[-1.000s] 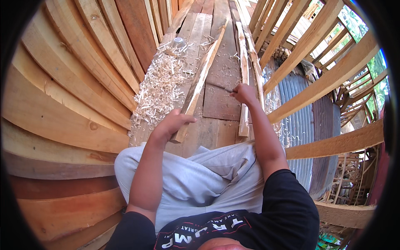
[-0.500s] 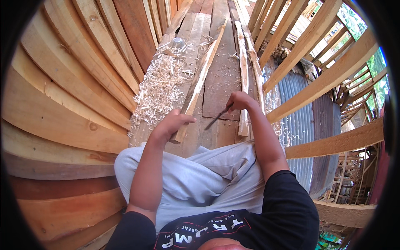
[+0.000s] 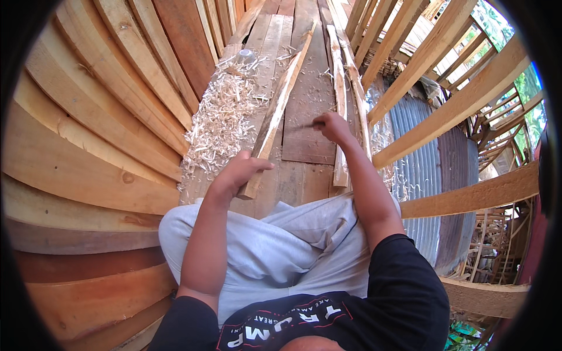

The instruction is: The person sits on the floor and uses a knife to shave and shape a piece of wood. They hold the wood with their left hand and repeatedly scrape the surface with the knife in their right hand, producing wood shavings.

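Observation:
My left hand [image 3: 239, 173] grips the near end of a long wooden strip [image 3: 275, 117]. The strip runs away from me over the plank floor, its upper side pale and freshly cut, with bark-like brown patches. To the right of the strip, above the boards, my closed right hand [image 3: 333, 126] holds a knife [image 3: 303, 126] by its handle. Motion smears the dark blade, which points left toward the strip. I cannot tell whether it touches the wood.
Curled wood shavings [image 3: 219, 128] heap up on the left, with a small greyish cup-like object [image 3: 246, 56] at their far end. Another rough strip [image 3: 339, 88] lies at the right. Stacked boards [image 3: 88, 134] wall the left; slanting rails [image 3: 451, 131] and corrugated metal sheets [image 3: 415, 152] border the right.
My right hand has moved a little farther away from me, and the knife blade has swung from pointing down toward me to pointing left. My left hand keeps its hold on the wooden strip.

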`<action>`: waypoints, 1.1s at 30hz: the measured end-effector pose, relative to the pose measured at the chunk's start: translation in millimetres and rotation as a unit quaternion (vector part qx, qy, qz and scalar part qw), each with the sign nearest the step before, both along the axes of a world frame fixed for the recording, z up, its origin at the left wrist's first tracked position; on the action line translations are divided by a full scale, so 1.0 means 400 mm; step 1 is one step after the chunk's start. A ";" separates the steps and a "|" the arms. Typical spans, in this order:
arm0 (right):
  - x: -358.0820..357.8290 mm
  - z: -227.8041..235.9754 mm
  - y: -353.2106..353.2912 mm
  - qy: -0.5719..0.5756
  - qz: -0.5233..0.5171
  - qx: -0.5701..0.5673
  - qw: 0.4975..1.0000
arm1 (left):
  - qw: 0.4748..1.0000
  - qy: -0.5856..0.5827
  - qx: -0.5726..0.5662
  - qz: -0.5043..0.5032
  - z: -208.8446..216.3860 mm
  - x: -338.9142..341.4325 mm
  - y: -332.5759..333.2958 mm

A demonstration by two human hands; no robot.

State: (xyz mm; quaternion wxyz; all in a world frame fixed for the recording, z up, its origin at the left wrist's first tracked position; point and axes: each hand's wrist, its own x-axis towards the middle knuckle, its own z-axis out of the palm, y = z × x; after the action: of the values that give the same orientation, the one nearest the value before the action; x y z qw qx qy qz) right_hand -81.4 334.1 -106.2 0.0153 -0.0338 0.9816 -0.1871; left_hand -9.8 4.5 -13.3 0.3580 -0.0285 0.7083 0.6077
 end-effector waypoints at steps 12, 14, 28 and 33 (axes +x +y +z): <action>-0.022 0.004 0.023 0.039 0.001 -0.076 0.996 | 1.000 0.007 -0.011 0.002 0.016 0.004 0.008; -0.027 0.021 0.042 -0.052 0.097 -0.083 0.990 | 1.000 0.010 -0.008 0.011 0.000 0.003 0.004; -0.008 -0.009 0.036 -0.189 0.142 -0.061 0.970 | 1.000 0.006 -0.010 0.009 -0.002 0.002 0.006; -0.018 -0.002 -0.024 0.012 -0.121 -0.068 0.990 | 1.000 -0.001 -0.007 0.019 0.005 0.009 0.003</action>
State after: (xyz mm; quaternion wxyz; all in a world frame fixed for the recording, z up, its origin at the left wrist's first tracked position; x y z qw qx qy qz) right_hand -88.6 324.6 -107.2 -0.0218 0.0823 0.9637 -0.2530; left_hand -6.3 5.5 -11.3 0.3468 -0.0453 0.7115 0.6094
